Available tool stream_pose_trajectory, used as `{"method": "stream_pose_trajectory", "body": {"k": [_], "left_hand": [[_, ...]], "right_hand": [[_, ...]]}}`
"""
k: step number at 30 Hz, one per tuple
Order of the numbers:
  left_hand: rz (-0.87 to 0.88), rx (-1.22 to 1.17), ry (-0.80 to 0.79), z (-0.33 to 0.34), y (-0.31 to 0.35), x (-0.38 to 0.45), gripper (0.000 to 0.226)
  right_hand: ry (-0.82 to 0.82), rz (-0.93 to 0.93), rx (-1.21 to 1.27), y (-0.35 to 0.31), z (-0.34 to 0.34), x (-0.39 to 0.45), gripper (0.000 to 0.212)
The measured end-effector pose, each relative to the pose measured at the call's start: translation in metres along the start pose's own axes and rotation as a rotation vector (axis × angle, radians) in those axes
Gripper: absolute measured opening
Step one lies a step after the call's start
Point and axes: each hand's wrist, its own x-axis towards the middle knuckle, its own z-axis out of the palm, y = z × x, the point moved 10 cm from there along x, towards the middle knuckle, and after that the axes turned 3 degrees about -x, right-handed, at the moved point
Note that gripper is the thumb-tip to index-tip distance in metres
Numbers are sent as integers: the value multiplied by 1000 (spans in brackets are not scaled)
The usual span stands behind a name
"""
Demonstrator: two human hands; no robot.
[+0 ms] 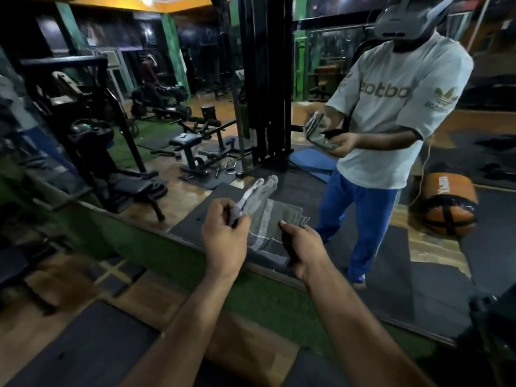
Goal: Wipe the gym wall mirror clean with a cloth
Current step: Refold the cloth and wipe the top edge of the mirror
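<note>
grey woven cloth point(275, 223) is held out in front of the wall mirror point(195, 79), just above its lower frame edge, and is not yet touching the glass. one bunched end of it is pinched by the curled fingers of the left hand point(224, 236) and sticks up and away toward the mirror; the opposite edge is caught under the thumb of the right hand point(300, 247), whose fingers are closed round a dark object that cannot be identified. between the two hands the cloth is spread roughly flat, its long axis running from the left hand across to the right hand, roughly along the mirror's lower edge, with a pale stripe crossing it. the step in hand is judged to be the folding or gathering of the cloth into a pad before wiping. it would be done well if the loose end were tucked in, a flat clean face were turned toward the mirror, and the dark object were kept clear of the glass so that no marks are left
</note>
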Motion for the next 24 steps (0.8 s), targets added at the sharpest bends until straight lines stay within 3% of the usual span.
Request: {"method": "stream_pose_trajectory", "body": {"k": [3, 6, 11, 13, 17, 18, 21, 24], "left_hand": [[133, 119, -199, -24, -13, -12, 30], [164, 241, -378, -54, -46, -24, 31], [209, 248, -434, -140, -85, -22, 19], [190, 242, -478, -173, -97, -19, 14], [-80, 193, -528, -242, -138, -3, 15], [-137, 138, -514, -259, -146, 4, 22], [-232, 60, -328, -311, -166, 30, 34], [-258, 264, -76, -363, -191, 58, 21]], "right_hand": [[17, 13, 18, 32, 46, -2, 10], [-17, 118, 130, 75, 103, -8, 40], [-9, 157, 242, 137, 191, -17, 78], [-44, 154, 243, 158, 232, -25, 83], [13, 191, 69, 208, 281, -19, 78], [45, 191, 17, 217, 290, -16, 67], [86, 201, 22, 227, 328, -22, 34], [58, 198, 86, 236, 373, -13, 22]]}}
